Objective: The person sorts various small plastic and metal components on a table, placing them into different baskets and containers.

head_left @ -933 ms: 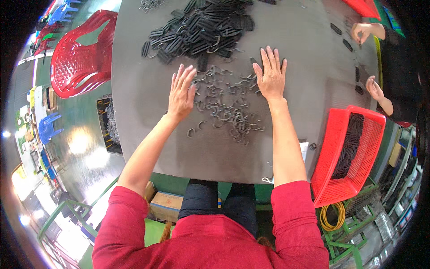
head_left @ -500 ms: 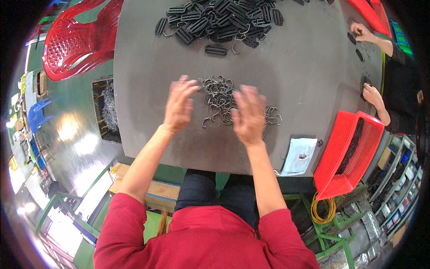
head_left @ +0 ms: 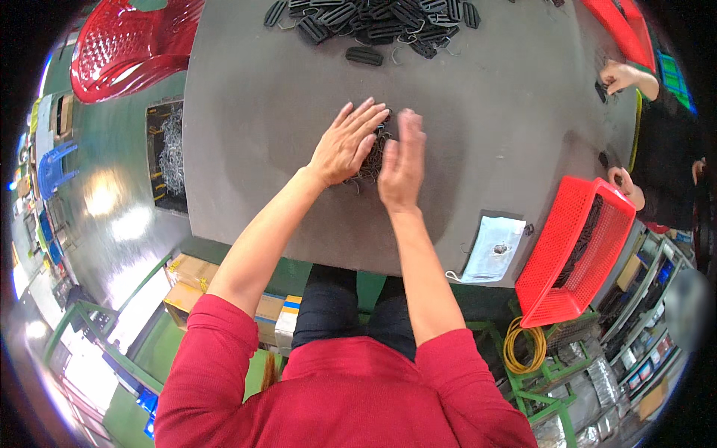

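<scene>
My left hand lies over the left side of a small heap of bent metal wire hooks, its fingers stretched out together. On the heap's right side, my right hand stands on edge with straight fingers, slightly blurred. The hooks are gathered between the two palms, and the hands hide much of the heap. Beyond them sits a large pile of black plastic slide buckles, with a few wire hooks among them. A single black buckle lies just in front of that pile.
A light blue face mask lies near the grey table's front right edge. Beside it stands a red plastic basket with dark pieces inside. Another person's hands work at the right edge. Red chairs stand left, above a hook-filled crate.
Both hands have come closer together, pushing the spread hooks into a tighter heap. The view has shifted slightly. The other person's hands have moved at the right edge.
</scene>
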{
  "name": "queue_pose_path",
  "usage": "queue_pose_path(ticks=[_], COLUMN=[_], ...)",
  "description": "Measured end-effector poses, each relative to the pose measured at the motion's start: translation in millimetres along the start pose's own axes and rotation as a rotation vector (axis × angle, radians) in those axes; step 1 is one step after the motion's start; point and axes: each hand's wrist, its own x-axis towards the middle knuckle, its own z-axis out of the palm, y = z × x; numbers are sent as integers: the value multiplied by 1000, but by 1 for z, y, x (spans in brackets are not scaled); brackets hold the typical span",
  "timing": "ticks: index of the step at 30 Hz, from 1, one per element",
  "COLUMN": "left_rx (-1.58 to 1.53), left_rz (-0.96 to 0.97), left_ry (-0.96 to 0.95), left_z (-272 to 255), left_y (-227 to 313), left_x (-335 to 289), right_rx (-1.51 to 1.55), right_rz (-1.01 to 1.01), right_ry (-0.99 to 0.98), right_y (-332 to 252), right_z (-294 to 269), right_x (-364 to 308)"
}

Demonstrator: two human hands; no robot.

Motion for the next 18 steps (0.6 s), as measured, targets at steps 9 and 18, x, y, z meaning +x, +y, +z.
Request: queue_pose_path(ticks=[9,18], left_rx=[655,606], left_rz=[57,-348], left_ry=[142,325], left_z=[57,-22], left_y=[43,-17], left_x=[-6,-58], right_rx=[-267,-597], right_rz=[82,31], right_ry=[46,-14], right_y=[71,66], right_z=[-76,-64], right_x=[-33,-37])
